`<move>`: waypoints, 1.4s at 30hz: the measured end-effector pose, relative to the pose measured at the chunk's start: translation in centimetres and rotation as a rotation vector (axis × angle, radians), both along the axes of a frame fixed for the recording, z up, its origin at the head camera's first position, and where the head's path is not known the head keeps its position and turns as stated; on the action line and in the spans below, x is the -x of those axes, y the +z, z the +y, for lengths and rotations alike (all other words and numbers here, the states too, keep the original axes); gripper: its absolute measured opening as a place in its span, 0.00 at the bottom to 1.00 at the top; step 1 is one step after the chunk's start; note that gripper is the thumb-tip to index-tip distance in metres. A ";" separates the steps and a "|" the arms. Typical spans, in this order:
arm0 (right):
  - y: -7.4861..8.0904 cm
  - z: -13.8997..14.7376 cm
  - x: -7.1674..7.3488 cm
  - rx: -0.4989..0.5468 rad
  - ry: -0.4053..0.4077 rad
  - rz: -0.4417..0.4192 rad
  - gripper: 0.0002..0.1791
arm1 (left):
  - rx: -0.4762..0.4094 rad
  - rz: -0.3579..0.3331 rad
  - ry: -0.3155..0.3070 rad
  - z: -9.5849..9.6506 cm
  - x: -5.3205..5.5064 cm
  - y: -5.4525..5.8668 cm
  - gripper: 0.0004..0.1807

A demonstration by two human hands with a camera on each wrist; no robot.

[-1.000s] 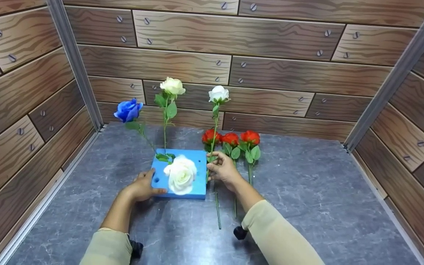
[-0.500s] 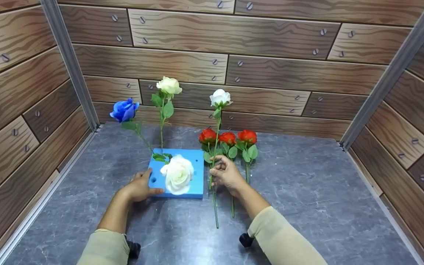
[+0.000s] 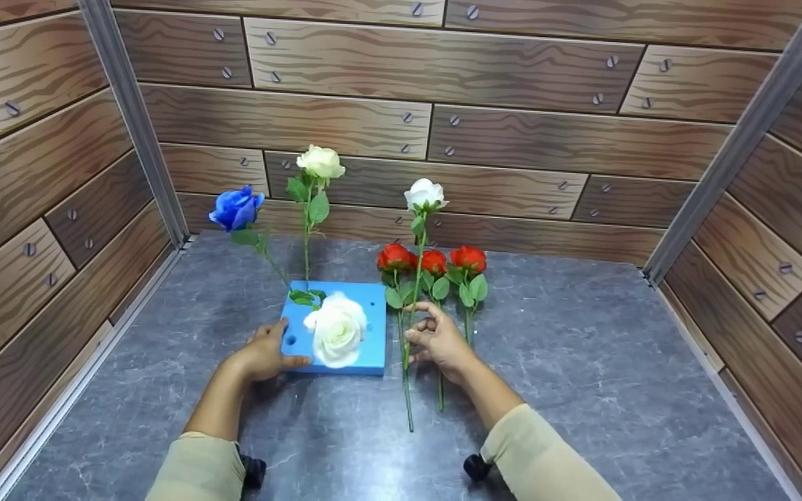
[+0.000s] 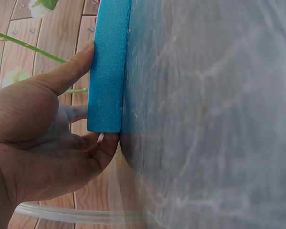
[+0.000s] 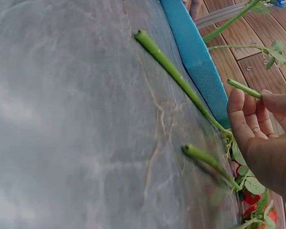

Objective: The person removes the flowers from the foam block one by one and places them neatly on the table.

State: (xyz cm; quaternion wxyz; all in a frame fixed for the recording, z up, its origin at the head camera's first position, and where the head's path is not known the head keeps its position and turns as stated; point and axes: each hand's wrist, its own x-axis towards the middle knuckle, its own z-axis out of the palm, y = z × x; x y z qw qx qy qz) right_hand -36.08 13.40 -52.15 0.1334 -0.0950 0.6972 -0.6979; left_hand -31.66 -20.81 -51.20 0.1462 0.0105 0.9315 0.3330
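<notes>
My left hand (image 3: 262, 353) grips the near left corner of a blue foam block (image 3: 373, 356), thumb at its front edge. In the left wrist view the thumb lies on the rim of the foam block (image 4: 107, 71), with fingers round its side. Just right of the block, my right hand (image 3: 441, 342) pinches the stem of a white rose (image 3: 426, 195), held upright. The cut end of this stem (image 5: 244, 88) pokes out beside the fingers in the right wrist view, above the table. A blue rose (image 3: 236, 207), a cream rose (image 3: 321, 161) and a large white rose (image 3: 338, 330) are at the block.
Red roses (image 3: 469, 259) lie on the grey marbled table (image 3: 582, 376) behind and beside the right hand, stems toward the person. Small holes (image 3: 291, 340) show in the block's top. Wood-patterned walls (image 3: 345, 125) enclose the back and sides.
My right hand has moved right and slightly nearer with the white rose, from the block's right edge to a little apart from it. The left hand stays on the block.
</notes>
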 end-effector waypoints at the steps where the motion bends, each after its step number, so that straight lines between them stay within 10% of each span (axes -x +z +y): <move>1: 0.0 0.2 -0.1 -0.002 -0.002 -0.001 0.28 | 0.001 0.002 0.000 0.0 0.0 0.0 0.63; 42: 0.6 8.6 -1.5 -0.014 0.045 -0.029 0.30 | 0.015 -0.004 0.003 0.1 0.0 0.1 0.63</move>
